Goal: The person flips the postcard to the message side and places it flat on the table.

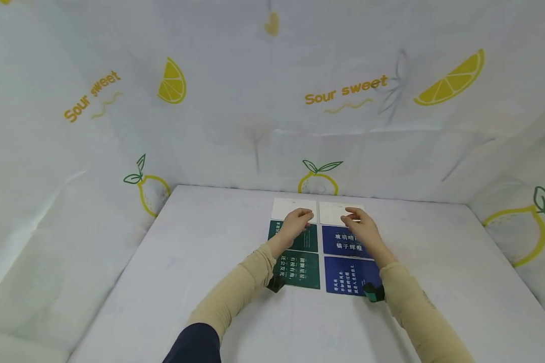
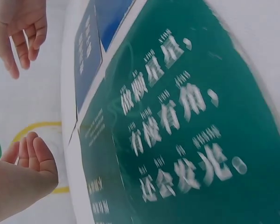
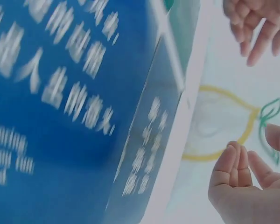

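- Where the left hand [image 1: 295, 225] hovers, a white card [image 1: 285, 207] and an upper green card [image 1: 310, 241] lie flat under its fingers, with a lower green card [image 1: 309, 280] behind them toward the wrist.
- Under and just left of the right hand's [image 1: 364, 231] fingers lie a second white card [image 1: 331, 216] and an upper blue card [image 1: 331, 244]; a lower blue card [image 1: 338, 280] sits nearer that wrist.
- Seen from the head, all six look longer across than deep, in two columns split by a narrow gap.
- Pale lettering marks the green and blue faces; it runs upright on the upper blue card, sideways on both lower ones.
- Both hands' fingers are loosely bent, thumbs apart from them, with nothing held.
- Around the cards spreads a white tabletop [image 1: 209, 237]; beyond the fingertips rises a lemon-printed backdrop [image 1: 236, 91].
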Demonstrator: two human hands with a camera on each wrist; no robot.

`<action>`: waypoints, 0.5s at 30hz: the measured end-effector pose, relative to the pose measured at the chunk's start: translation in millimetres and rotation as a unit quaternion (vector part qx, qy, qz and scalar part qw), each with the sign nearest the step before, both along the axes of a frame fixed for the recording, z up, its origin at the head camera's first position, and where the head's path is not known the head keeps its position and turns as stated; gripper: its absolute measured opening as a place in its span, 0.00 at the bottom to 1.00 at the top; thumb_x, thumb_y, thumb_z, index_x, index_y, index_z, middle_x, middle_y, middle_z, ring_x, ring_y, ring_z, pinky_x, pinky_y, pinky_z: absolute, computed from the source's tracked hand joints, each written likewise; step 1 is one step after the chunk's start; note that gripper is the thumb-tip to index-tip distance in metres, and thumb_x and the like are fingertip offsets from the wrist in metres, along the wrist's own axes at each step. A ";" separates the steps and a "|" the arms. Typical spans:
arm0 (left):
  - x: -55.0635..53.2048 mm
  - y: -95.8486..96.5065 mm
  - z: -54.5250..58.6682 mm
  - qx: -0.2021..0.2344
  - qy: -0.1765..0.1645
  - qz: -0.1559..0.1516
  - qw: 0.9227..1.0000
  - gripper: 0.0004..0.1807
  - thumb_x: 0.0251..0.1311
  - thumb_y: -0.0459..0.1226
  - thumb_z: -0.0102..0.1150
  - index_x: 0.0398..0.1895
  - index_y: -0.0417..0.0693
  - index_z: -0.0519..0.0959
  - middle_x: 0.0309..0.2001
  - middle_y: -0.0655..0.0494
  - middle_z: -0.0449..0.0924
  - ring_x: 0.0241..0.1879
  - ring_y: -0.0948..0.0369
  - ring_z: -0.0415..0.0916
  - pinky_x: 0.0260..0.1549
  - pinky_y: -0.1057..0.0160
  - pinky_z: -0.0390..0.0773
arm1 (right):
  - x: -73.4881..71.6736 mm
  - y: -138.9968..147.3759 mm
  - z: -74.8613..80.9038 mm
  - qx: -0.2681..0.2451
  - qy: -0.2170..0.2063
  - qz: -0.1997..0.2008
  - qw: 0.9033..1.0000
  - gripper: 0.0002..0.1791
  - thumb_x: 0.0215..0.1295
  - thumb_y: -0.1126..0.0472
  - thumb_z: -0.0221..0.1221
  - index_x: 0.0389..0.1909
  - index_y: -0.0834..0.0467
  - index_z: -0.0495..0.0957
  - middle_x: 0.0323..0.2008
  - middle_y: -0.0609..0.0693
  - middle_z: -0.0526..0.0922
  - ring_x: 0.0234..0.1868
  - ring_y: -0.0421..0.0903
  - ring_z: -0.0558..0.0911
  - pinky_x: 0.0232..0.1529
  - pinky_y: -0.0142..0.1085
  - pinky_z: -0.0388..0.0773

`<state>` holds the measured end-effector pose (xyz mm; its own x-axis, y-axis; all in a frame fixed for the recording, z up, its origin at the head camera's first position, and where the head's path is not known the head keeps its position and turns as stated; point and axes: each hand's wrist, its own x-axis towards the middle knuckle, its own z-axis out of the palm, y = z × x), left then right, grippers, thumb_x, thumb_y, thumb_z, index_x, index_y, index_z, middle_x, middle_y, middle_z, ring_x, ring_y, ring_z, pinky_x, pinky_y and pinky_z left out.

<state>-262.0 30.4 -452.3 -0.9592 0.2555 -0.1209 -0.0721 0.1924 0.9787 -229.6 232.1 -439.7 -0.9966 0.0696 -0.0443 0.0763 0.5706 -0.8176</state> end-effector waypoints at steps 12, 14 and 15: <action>11.4 -39.1 -1.4 -0.096 0.030 0.049 0.994 0.26 0.62 0.42 0.54 0.62 0.41 0.68 0.61 0.38 0.66 0.61 0.45 0.62 0.58 0.46 0.65 | 12.5 -42.4 6.1 -0.048 -0.067 0.064 0.995 0.34 0.68 0.50 0.50 0.69 0.61 0.53 0.62 0.65 0.65 0.61 0.62 0.70 0.61 0.53 0.67; 13.0 -43.5 -3.2 -0.122 0.010 0.052 0.991 0.29 0.60 0.44 0.55 0.64 0.43 0.66 0.63 0.37 0.61 0.63 0.43 0.56 0.60 0.43 0.61 | 14.2 -47.1 3.4 -0.049 -0.082 0.069 0.993 0.35 0.68 0.49 0.50 0.70 0.60 0.51 0.64 0.66 0.63 0.64 0.62 0.67 0.63 0.54 0.64; 14.3 -45.7 -3.9 -0.136 -0.001 0.052 0.989 0.30 0.60 0.45 0.56 0.65 0.44 0.65 0.64 0.37 0.59 0.64 0.42 0.54 0.61 0.41 0.59 | 15.3 -49.2 2.1 -0.051 -0.089 0.070 0.992 0.36 0.68 0.48 0.51 0.70 0.60 0.51 0.65 0.66 0.61 0.65 0.63 0.65 0.64 0.55 0.63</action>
<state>-247.6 -15.3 -456.2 -0.9786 0.1123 -0.1725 -0.1066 0.4405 0.8914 -214.3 182.9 -437.6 -0.9719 -0.0833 -0.2202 0.1501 0.5014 -0.8521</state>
